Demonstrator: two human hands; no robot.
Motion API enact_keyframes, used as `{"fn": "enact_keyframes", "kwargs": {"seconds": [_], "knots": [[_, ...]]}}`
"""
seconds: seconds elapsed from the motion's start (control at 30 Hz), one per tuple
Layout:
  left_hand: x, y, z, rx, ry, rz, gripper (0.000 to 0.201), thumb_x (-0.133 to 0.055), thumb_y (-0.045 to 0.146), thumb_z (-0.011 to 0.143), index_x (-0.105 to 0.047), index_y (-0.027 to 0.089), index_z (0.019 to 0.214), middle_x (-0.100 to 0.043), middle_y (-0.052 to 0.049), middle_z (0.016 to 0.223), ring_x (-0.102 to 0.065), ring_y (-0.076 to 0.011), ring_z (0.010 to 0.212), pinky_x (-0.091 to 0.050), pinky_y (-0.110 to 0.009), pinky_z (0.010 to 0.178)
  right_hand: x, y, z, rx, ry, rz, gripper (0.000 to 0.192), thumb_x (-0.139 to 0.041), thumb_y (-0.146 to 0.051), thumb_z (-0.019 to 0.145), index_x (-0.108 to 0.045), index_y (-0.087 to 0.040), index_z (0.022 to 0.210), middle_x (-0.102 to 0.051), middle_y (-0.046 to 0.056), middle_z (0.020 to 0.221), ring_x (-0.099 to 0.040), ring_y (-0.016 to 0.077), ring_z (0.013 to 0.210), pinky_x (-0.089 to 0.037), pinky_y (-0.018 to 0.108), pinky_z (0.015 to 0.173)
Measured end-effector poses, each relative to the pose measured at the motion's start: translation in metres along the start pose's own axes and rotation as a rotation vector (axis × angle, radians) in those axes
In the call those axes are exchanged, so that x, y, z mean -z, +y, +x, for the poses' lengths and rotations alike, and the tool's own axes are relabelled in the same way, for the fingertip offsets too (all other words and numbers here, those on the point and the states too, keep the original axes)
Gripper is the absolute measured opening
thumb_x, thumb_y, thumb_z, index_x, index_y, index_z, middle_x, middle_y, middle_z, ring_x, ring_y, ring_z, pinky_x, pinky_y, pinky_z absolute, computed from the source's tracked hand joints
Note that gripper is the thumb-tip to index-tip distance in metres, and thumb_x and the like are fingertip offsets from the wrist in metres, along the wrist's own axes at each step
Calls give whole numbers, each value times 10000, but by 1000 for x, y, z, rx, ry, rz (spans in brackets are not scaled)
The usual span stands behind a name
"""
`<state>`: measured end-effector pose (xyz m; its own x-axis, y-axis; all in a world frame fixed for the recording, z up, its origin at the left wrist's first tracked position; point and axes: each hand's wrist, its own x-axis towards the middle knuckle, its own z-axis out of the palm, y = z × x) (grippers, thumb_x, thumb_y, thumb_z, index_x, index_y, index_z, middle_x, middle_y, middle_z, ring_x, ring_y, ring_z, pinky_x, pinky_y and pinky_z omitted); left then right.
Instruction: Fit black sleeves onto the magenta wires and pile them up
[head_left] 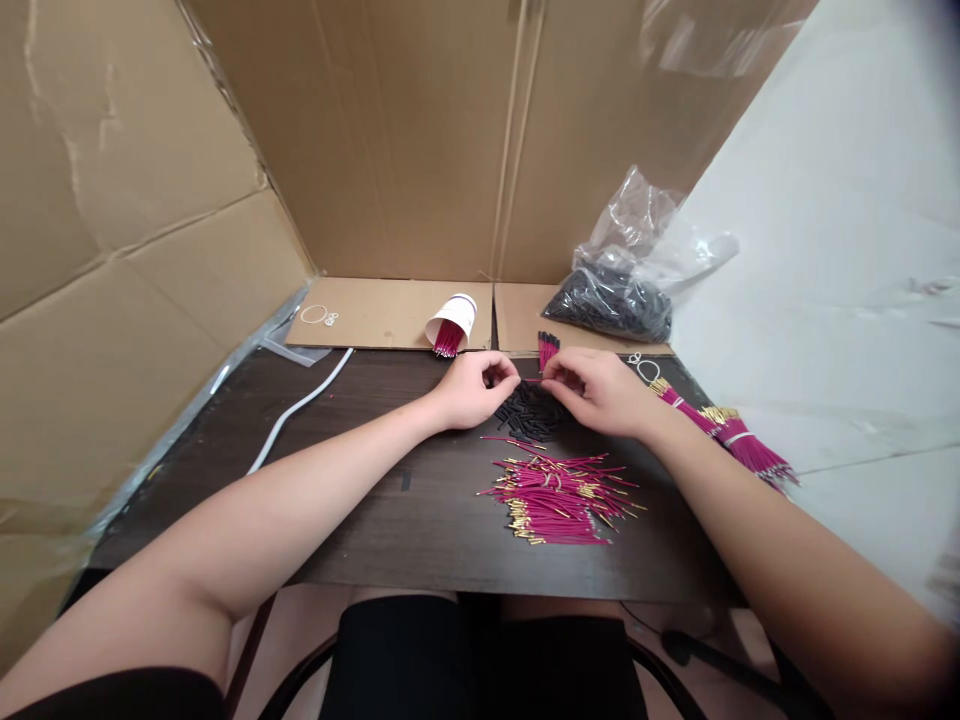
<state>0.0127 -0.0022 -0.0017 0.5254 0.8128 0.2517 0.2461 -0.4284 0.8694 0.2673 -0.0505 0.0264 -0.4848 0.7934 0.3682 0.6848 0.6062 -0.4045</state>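
Dark tabletop (405, 425), cardboard (390, 140) behind. Left hand (480, 388) and right hand (589, 388) pinch one thin red wire (531, 380) between them, by the black tubes (525, 414) (grip detail tiny). Slack pinch could drop it among the tubes; bumping the tabletop could scatter the loose wires (559, 485).

Pink wire (531, 380): ends hidden by left hand (472, 390), right hand (600, 390); left sleeve (142, 695) cut off by bottom edge
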Motion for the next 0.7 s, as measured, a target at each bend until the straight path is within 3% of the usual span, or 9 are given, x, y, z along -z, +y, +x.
{"fn": "enact_keyframes", "kwargs": {"seconds": [0.5, 0.7], "knots": [[0, 3, -1, 13, -6, 18, 97, -728, 220, 964, -753, 137, 920, -743, -51, 858, -604, -153, 760, -489, -321, 742, 11, 4, 1, 51, -22, 28, 106, -657, -267, 1045, -721, -194, 1004, -688, 76, 972, -610, 203, 847, -477, 363, 764], [-1, 4, -1, 60, 9, -13, 217, -818, 325, 958, -777, 137, 1058, -774, -66, 943, -614, -153, 775, -506, -331, 757, 10, 9, -1, -16, 65, 67, 113, -697, -290, 980, -751, -202, 934, -633, 14, 786, -543, 161, 690, -431, 328, 678]]}}
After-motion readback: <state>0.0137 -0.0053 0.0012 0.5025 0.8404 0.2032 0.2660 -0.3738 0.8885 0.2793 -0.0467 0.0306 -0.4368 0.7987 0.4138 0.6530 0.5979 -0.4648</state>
